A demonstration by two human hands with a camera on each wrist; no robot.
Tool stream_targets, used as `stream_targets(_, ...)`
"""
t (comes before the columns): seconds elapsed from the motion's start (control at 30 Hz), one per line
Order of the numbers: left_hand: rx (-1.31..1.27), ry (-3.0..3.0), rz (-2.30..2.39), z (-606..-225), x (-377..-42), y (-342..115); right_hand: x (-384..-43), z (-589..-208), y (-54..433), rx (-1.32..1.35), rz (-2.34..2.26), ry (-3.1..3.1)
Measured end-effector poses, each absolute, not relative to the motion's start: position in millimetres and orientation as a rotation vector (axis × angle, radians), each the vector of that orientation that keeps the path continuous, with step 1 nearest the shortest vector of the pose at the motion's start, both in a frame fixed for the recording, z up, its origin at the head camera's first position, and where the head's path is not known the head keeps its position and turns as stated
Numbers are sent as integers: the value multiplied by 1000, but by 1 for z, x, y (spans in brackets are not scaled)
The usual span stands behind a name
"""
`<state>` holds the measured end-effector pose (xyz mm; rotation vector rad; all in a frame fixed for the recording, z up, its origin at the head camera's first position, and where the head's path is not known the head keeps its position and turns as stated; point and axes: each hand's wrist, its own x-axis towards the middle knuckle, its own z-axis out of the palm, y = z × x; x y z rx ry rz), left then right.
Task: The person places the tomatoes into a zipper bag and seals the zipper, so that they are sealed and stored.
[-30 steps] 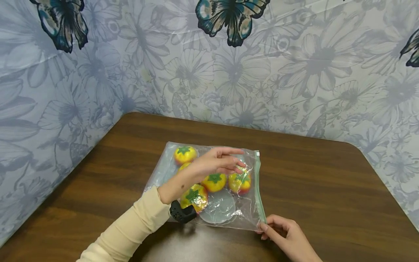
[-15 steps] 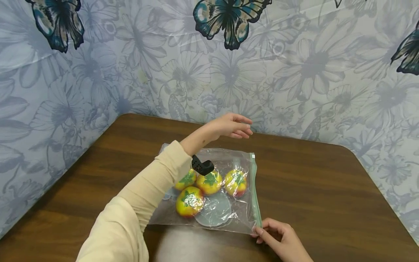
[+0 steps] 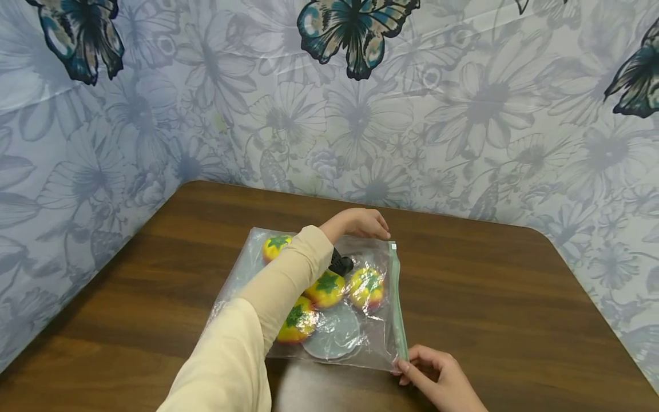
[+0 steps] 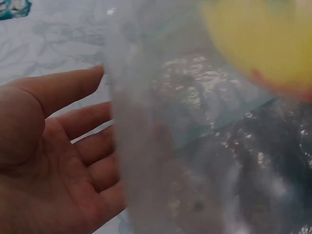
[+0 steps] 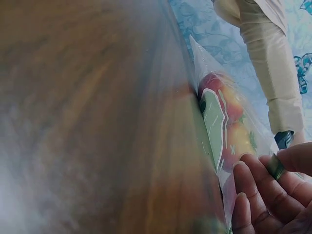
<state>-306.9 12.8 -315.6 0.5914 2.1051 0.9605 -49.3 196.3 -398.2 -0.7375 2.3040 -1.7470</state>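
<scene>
A clear zip bag (image 3: 378,343) with a green zip strip (image 3: 397,303) lies flat on the table. Inside are several yellow-and-red round fruits (image 3: 366,288) with green star-shaped tops and a pale disc (image 3: 332,332). My right hand (image 3: 437,375) pinches the bag's near right corner between thumb and fingers, at the strip's end. Over the far right corner, close to the white zip slider (image 3: 393,246), hovers my left hand (image 3: 360,222). In the left wrist view its fingers (image 4: 87,122) are apart and loosely bent, beside the bag's edge; whether they touch it, I cannot tell.
The brown wooden table (image 3: 489,286) runs back to a wall hanging (image 3: 463,114) with flowers and butterflies. My left sleeve (image 3: 247,326) crosses over the bag and hides part of the fruits. A black device (image 3: 341,264) sits on my left wrist.
My left hand first went up and away over the bag's far edge, then came back down to the far right corner, fingers now pointing downward. My right hand keeps its pinch.
</scene>
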Motion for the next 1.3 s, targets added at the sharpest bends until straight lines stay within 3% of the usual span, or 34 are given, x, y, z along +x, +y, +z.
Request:
stream_targets(0.43, 482, 2261, 993, -310, -307, -11, -56, -395, 210, -593, -1691, 2339)
stream_targets(0.63, 347, 2266, 984, -299, -311, -55, -81, -391, 234, -398, -1753, 2356)
stream_targets(0.83, 381, 2170, 997, -306, -305, -102, -116, -387, 254, -199, -1778, 2454)
stream_targets(1.3, 455, 1990, 1338, -336, -268, -157, -164, -373, 253, -267, -1593, 2573)
